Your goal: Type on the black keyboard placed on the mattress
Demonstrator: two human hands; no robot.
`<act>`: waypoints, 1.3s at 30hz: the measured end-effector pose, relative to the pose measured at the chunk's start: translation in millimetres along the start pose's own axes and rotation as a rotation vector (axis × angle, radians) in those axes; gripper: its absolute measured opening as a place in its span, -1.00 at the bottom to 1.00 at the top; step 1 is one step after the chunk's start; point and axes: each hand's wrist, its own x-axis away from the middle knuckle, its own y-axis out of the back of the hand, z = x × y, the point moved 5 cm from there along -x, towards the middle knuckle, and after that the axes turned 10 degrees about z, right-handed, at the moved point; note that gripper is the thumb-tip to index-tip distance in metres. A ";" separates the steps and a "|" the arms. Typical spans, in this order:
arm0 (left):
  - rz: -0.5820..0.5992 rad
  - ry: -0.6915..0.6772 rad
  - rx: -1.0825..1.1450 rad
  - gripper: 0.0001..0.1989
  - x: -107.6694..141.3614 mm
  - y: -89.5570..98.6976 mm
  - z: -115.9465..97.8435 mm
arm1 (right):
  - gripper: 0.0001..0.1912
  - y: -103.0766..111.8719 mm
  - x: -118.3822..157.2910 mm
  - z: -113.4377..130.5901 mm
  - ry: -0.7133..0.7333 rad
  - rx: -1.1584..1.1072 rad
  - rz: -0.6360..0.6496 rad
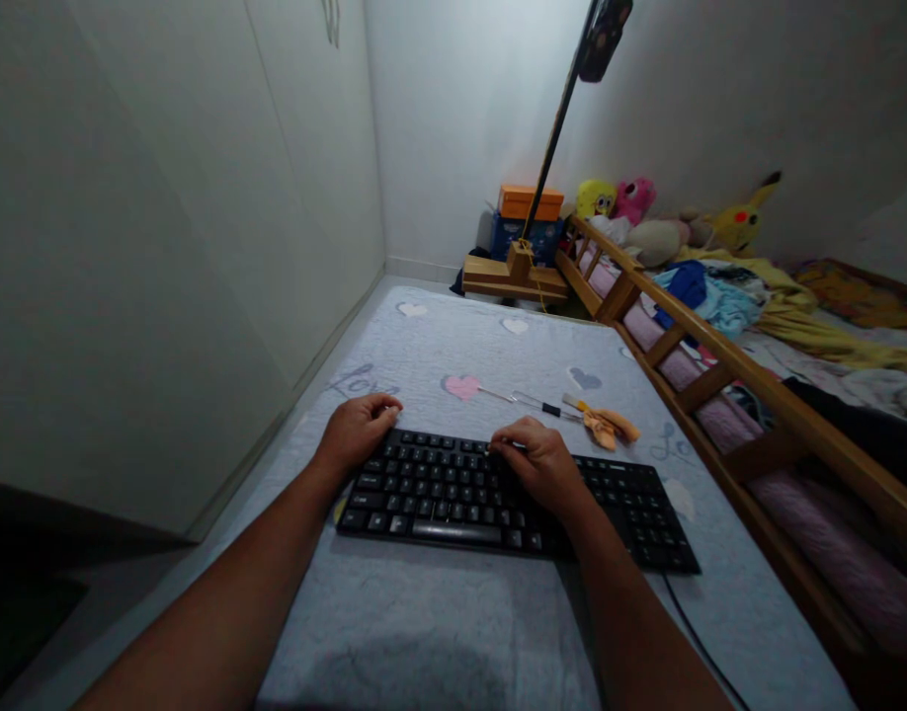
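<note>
A black keyboard (439, 486) lies on the cloth-covered surface, its cable running off toward the lower right. At its upper left corner rests my left hand (360, 430), fingers curled together; whatever they may hold is hidden. My right hand (538, 462) is over the upper row of keys, right of centre, with thumb and fingertips pinched on something too small to make out. Behind the keyboard lie a thin metal tool (496, 394), a wire tool with a black grip (550, 409), a brush (575, 402) and an orange cloth item (609, 428).
The patterned cloth (424, 346) covers the surface. A wooden bed rail (691, 341) runs along the right, with bedding and plush toys beyond. At the back stands a pole on a wooden base (509, 276), by stacked boxes (529, 202). White cabinet doors (202, 197) flank the left.
</note>
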 end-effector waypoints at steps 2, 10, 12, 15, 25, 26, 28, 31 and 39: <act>0.000 0.003 0.000 -0.65 -0.1 0.0 0.0 | -0.86 -0.2 0.3 -1.1 -0.003 -0.015 0.005; 0.007 0.022 -0.004 -0.66 0.7 0.6 -1.8 | -0.85 -1.3 -2.3 -5.9 -0.020 -0.037 -0.046; 0.010 0.022 -0.006 -0.66 0.8 0.5 -2.1 | -0.85 -1.6 -2.7 -6.1 -0.019 -0.044 -0.059; 0.010 0.019 -0.009 -0.65 0.8 0.3 -1.7 | -0.84 -1.2 -2.8 -6.5 -0.012 -0.061 -0.080; -0.003 0.021 -0.005 -0.65 1.8 0.8 -2.5 | -0.84 -0.8 -4.9 -13.8 -0.060 -0.068 -0.123; -0.001 0.027 -0.005 -0.65 1.8 0.7 -2.5 | -0.84 -0.9 -5.1 -13.8 -0.065 -0.067 -0.121; 0.003 0.033 -0.005 -0.64 1.6 0.4 -2.2 | -0.84 -1.0 -5.4 -13.6 -0.073 -0.061 -0.119; 0.002 0.029 -0.004 -0.64 1.1 0.4 -1.5 | -0.84 -0.4 -5.0 -13.9 -0.074 -0.052 -0.123; -0.005 0.026 -0.002 -0.66 1.3 0.6 -0.1 | -0.82 8.7 0.1 -19.2 -0.097 -0.036 -0.136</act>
